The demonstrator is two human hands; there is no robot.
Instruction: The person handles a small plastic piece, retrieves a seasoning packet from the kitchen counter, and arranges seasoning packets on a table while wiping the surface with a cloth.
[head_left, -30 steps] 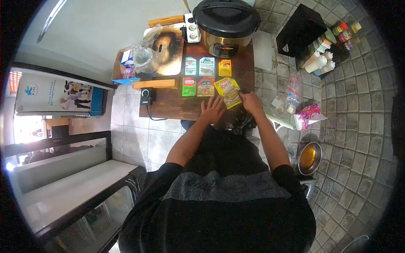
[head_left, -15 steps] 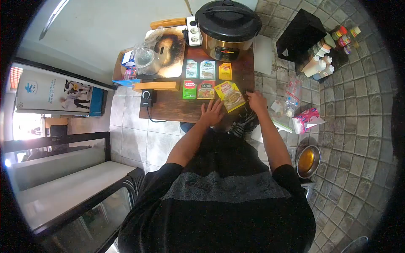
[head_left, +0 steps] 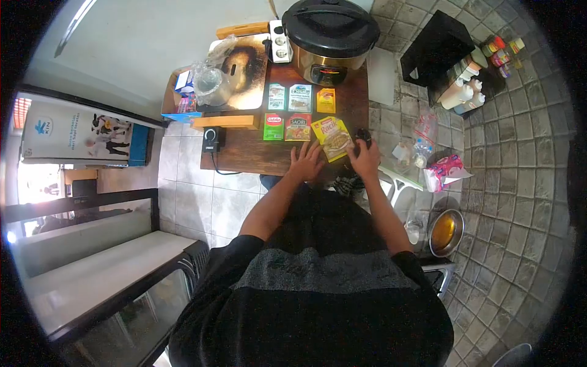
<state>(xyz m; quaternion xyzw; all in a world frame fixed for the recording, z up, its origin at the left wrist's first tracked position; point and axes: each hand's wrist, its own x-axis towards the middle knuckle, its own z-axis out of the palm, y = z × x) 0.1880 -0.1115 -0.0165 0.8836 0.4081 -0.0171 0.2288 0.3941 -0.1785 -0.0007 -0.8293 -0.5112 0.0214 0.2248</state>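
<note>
A yellow Racik seasoning packet [head_left: 332,138] lies slightly turned on the wooden table, near its front edge. My left hand [head_left: 306,163] rests open on the wood, fingers spread, at the packet's lower left side. At the packet's right side is my right hand [head_left: 365,161], its fingers bent around a small black object [head_left: 362,135] whose kind I cannot make out. Beside the yellow packet lie a red Saori sachet [head_left: 298,127] and a green sachet [head_left: 273,126]. Behind them sit a white-and-green Desaku sachet [head_left: 300,98], a pale green sachet [head_left: 276,96] and a small yellow sachet [head_left: 326,100].
A large rice cooker [head_left: 330,43] stands at the table's back, beside a power strip [head_left: 280,43]. Leftward are a scorched board [head_left: 247,67] and a plastic-wrapped container [head_left: 211,85]. On the right are a pink tissue pack [head_left: 444,172] and a pan of oil [head_left: 447,233].
My right hand has moved left and slightly toward me, closer to the yellow packet's right edge. My left hand stays nearly in place, and the packets keep their arrangement.
</note>
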